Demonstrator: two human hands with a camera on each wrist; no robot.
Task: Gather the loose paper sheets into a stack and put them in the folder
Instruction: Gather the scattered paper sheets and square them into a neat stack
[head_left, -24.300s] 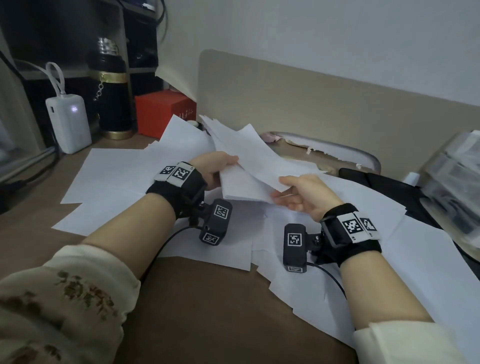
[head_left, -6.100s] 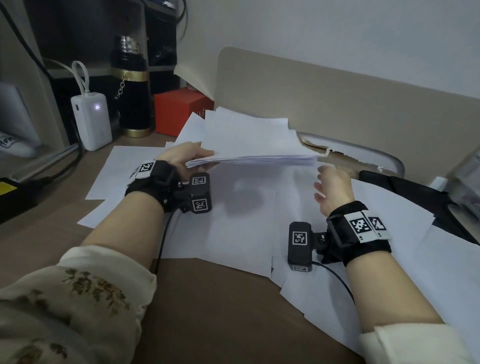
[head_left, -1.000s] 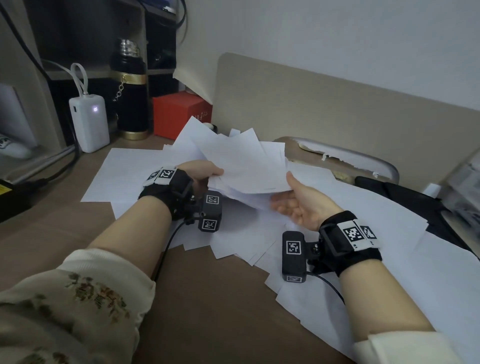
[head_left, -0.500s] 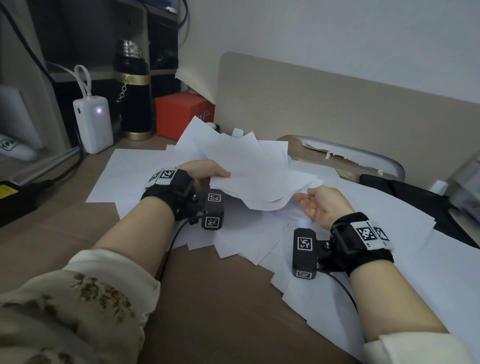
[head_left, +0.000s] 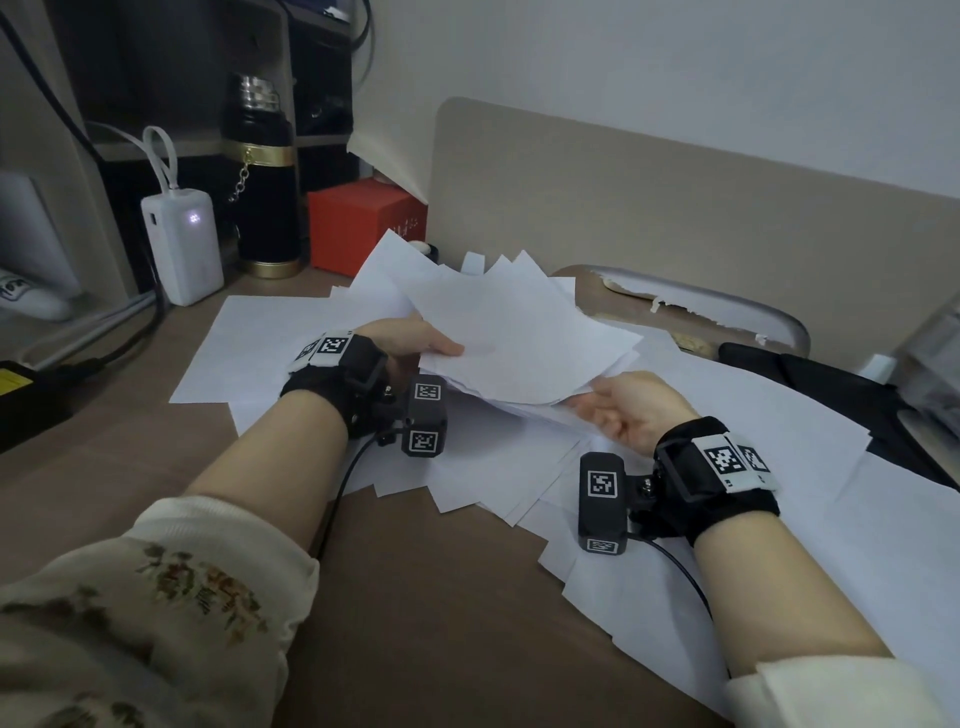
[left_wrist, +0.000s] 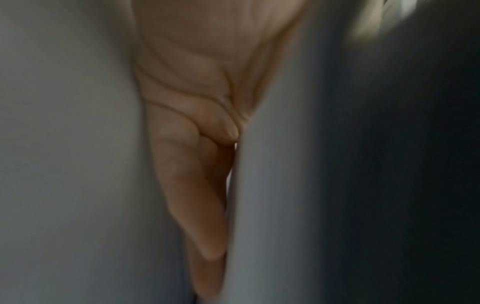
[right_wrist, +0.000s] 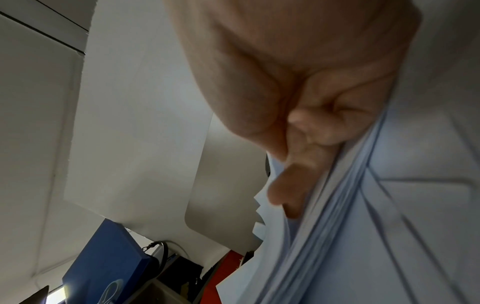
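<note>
My left hand (head_left: 434, 345) grips the left edge of an uneven bundle of white sheets (head_left: 519, 332), thumb on top, held above the desk. My right hand (head_left: 605, 408) is palm up at the bundle's near right corner, its fingertips hidden under the paper. In the right wrist view the fingers (right_wrist: 285, 197) curl into the sheets' edges (right_wrist: 363, 226). The left wrist view is blurred: the left hand (left_wrist: 202, 154) lies along a paper edge (left_wrist: 272, 185). Several loose sheets (head_left: 779, 447) cover the desk. A black flat cover (head_left: 831, 384), maybe the folder, lies at the right, partly under paper.
At the back left stand a white power bank (head_left: 182, 244), a black flask (head_left: 265, 182) and a red box (head_left: 363, 223). Cables (head_left: 104, 343) run along the left. A beige panel (head_left: 675, 208) closes the back. Bare brown desk (head_left: 441, 597) lies near me.
My right hand has moved left and back to the bundle, and its fingers have gone under the near right corner. My left hand has kept its grip in about the same place.
</note>
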